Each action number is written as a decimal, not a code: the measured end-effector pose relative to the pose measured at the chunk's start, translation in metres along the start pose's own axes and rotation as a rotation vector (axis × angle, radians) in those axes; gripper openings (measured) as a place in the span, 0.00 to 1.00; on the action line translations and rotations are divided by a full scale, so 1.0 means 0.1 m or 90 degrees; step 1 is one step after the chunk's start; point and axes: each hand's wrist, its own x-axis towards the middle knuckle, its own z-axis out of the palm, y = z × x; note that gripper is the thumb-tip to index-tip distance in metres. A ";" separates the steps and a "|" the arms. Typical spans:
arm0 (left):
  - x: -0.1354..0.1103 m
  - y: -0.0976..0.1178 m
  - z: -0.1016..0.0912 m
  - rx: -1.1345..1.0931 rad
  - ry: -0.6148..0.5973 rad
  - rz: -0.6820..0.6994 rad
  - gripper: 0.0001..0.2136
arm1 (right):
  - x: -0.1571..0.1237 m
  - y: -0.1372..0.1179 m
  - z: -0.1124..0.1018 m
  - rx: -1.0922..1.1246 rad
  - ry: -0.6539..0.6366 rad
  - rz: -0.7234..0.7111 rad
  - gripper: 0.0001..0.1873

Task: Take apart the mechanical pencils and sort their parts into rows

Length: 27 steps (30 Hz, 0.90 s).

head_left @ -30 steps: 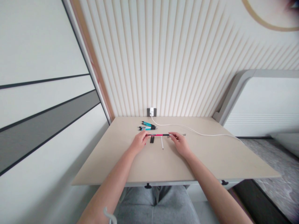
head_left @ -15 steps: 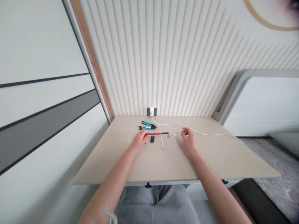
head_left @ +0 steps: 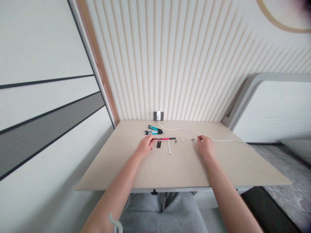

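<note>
Head view has at its middle a slim pink-and-black pen (head_left: 167,138), straight and smooth, lying almost level over the near-central part of the desk. Its rear end is pinched by the left hand (head_left: 145,145), with thumb and fingers closed on it; the black front part and pale tip point to the right side. The right hand (head_left: 206,145) is well apart from the pen, its fingers curled narrowly near the desk; whether something small is between them, I cannot tell.

Just beside this hand lie tiny metallic pieces (head_left: 192,139), then small whitish pieces (head_left: 182,139) and small dark pieces (head_left: 176,141) near the pen tip; they are too small for me to name surely. Nearer to the person are two short black cylinders (head_left: 158,144), side by side, and a thin white stick (head_left: 169,147). Behind the pen, several teal-and-black pens (head_left: 154,132) lie in a loose group.

Compared with half a second ago, the right hand has moved to the right, and the metallic pieces which it covered are now visible. The left hand has kept its hold.

The beige desk (head_left: 155,171) is plain and matte. A white cable (head_left: 175,129) crosses it from a charger (head_left: 158,115) at the ribbed cream wall (head_left: 170,58).
</note>
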 end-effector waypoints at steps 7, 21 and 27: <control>0.00 0.01 0.00 -0.002 -0.009 -0.005 0.07 | -0.01 0.08 0.02 -0.057 -0.058 0.010 0.15; 0.01 0.01 0.01 0.004 -0.018 -0.002 0.07 | 0.10 0.15 0.16 -0.027 -0.086 -0.039 0.14; 0.00 0.01 0.01 0.006 -0.012 0.000 0.07 | 0.09 0.15 0.16 0.014 -0.077 -0.038 0.17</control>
